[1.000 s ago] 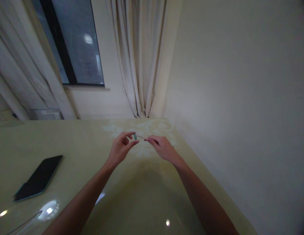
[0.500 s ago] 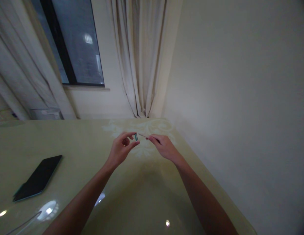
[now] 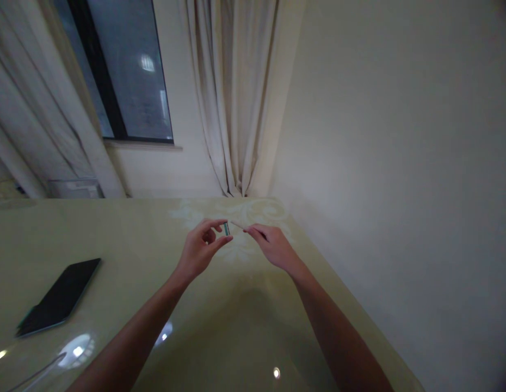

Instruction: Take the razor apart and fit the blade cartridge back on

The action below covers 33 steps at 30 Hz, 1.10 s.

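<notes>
My left hand [image 3: 201, 247] pinches a small teal box with a dark edge [image 3: 227, 228], which looks like a matchbox, upright between thumb and fingers. From the right, my right hand [image 3: 272, 244] grips a thin pale stick, apparently a matchstick [image 3: 238, 225], at its near end. The stick's free end points toward the box, with a narrow gap between them. Both hands are held above the far part of the table, close together. My other right fingers are curled and partly hidden.
A dark flat tablet-like object [image 3: 61, 298] lies on the shiny pale-green table [image 3: 126, 245] at the left. A thin cable [image 3: 38, 373] runs at the lower left. A wall [image 3: 379, 163] borders the table's right side; curtains [image 3: 236, 98] and a window [image 3: 130, 71] are behind.
The view has shifted slightly, so the tablet-like object appears a little farther left. Both hands keep nearly the same position and the same grips.
</notes>
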Available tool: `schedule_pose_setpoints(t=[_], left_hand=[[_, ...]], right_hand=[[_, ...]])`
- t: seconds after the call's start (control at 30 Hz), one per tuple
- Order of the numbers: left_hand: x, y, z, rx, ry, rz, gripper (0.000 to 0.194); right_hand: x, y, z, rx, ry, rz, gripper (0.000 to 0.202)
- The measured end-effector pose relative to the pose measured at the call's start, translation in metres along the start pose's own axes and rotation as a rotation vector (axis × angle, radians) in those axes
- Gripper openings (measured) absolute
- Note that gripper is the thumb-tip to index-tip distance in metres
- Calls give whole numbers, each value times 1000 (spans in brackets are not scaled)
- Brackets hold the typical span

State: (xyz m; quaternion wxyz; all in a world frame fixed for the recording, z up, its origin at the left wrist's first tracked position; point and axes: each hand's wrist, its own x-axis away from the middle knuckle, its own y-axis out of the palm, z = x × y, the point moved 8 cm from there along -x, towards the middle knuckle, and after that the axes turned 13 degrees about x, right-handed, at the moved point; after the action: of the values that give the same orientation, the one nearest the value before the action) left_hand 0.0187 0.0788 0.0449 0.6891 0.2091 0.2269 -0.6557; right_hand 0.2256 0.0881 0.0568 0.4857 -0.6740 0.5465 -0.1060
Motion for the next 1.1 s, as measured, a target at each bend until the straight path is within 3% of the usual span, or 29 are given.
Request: schedule_pose_setpoints(t=[0.17, 0.3, 0.47, 0.57, 0.73, 0.83, 1.0, 1.1], left_hand=[[1, 2, -2, 4, -3, -15, 36], [1, 2, -2, -1, 2, -22, 35], [1, 1, 1, -2, 8, -15, 35], [1, 2, 2, -2, 0, -24, 34], [1, 2, 3, -1, 12, -24, 34], [1, 1, 3, 7, 7, -20, 34], [1, 1, 4, -3, 25, -25, 35], [1, 0, 4, 3, 33, -20, 34]], right_hand=[[0, 4, -5, -53, -46, -62, 47], [0, -1, -4, -24, -14, 2, 44], [1, 2, -10, -48, -39, -47, 44], [2, -3, -9, -36, -13, 6, 44], [2, 0, -14, -34, -44, -32, 41], [2, -4, -13, 1, -19, 18, 38], [3, -1, -19, -35, -70, -42, 42], [2, -5, -15, -4, -36, -4, 39]])
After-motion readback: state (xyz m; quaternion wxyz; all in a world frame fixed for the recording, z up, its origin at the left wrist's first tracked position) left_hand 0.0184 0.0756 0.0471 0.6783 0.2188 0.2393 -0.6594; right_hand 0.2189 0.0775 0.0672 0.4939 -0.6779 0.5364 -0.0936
